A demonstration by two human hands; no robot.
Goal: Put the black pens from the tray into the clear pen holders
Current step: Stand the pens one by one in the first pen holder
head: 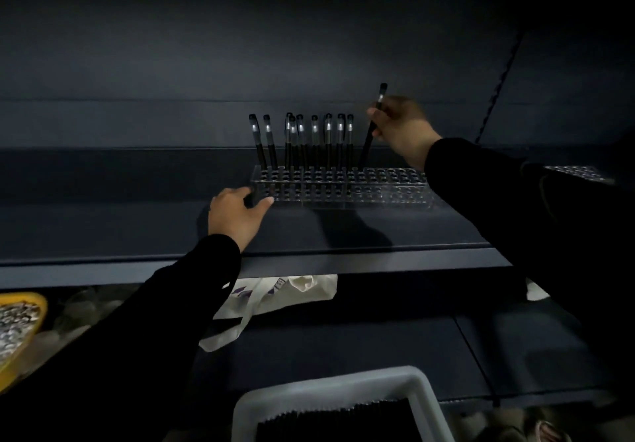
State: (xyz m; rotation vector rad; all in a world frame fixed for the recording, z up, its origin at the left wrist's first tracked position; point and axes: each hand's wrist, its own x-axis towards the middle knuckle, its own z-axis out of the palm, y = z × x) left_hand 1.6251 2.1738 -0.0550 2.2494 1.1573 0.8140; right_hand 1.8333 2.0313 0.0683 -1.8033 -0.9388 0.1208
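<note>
Your right hand pinches a black pen near its top, grip clamped on the barrel. The pen tilts, cap end up and to the right, tip down at the back row of the clear pen holder, just right of the pens already standing. Can't tell if the tip is seated in a hole yet.

Your left hand is at the holder's left end, fingers curled round the corner, thumb along the front face, so that grip is clamped on the holder.

Approx ten black pens stand upright in the holder's back rows, left half, caps up. The holder's right half shows only holes. The holder sits on a dark shelf, w/ its long side facing you.

A 2nd clear holder is further right of the first on the same shelf, partly hidden behind your right sleeve.

Below the holder, at bottom of view, a grey tray carries a row of black pens. Under the shelf, a white tote bag lies on the lower level. Far left of it, a yellow container w/ small light bits, too blurred to ID.
</note>
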